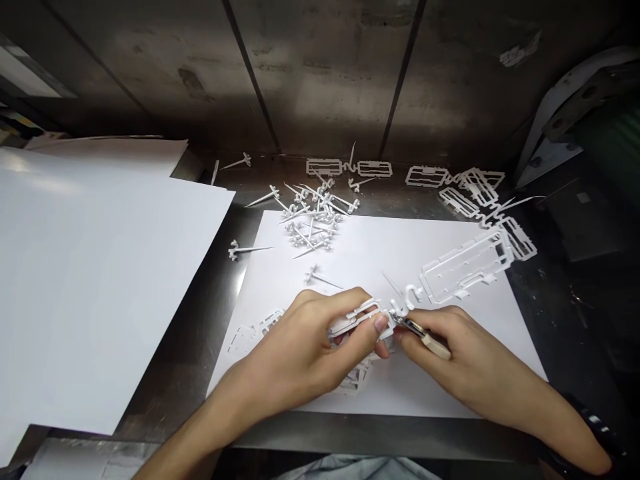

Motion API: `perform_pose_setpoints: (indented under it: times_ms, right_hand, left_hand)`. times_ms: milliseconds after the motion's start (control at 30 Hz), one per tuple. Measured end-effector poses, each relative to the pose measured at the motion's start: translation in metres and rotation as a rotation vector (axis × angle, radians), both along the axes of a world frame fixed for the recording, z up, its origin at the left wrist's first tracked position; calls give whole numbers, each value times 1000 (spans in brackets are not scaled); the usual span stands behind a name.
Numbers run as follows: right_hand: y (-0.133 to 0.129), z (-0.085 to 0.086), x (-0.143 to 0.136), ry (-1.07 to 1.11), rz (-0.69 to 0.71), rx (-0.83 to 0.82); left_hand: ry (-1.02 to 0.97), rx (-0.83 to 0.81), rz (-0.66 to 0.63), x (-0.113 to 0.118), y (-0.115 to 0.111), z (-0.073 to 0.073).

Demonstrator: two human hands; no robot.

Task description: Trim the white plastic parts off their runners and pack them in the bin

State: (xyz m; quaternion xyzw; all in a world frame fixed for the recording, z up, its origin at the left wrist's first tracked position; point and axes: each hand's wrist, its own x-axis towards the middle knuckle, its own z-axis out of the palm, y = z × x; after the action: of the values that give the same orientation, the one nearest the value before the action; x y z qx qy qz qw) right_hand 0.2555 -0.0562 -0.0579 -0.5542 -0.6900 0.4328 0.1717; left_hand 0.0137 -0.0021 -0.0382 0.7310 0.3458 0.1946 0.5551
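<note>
My left hand (320, 340) pinches one end of a white plastic frame (357, 319) over the paper sheet (480, 373). Wrapped round small cutters (430, 341) with a pale handle, my right hand (450, 347) holds their metal jaws at the frame's inner end, near a curled white connector (407, 298). From that connector a larger framed piece (467, 267) extends up and to the right. Beneath and beside my left hand lie several white frames (355, 379), partly hidden by it. Beyond my hands is a pile of thin white sprues (313, 220).
Joined white frames (427, 176) lie at the back right and another pair (325, 167) at the back middle. Large white sheets (90, 267) cover the left side. A metal wall (320, 80) stands behind, with dark machinery (590, 133) at the right.
</note>
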Motion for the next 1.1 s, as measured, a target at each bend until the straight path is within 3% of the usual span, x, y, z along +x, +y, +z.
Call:
perform_pose_setpoints:
  times_ms: [300,400,533,633,733,833,967,1100]
  right_hand:
    - [-4,-9,1,-99,-19,-3]
    - [-4,-1,12,-36,-30,-37]
    - [3,10,30,88,-142,11]
    - [14,0,31,108,-271,137]
    - [24,-20,19,84,-238,214]
    - [29,-34,7,129,-157,220]
    - [29,-38,3,187,-237,252]
    - [27,-35,5,245,-276,236]
  left_hand:
    - [12,2,1,1,2,-4]
    - [10,31,5,-5,3,-2]
    - [56,207,-55,-14,7,5]
    - [126,247,-168,-15,7,7]
    - [192,232,-206,-14,7,4]
    - [210,248,-109,-15,11,-1]
    - [221,450,154,-15,22,-11]
    - [246,440,48,-10,30,-24]
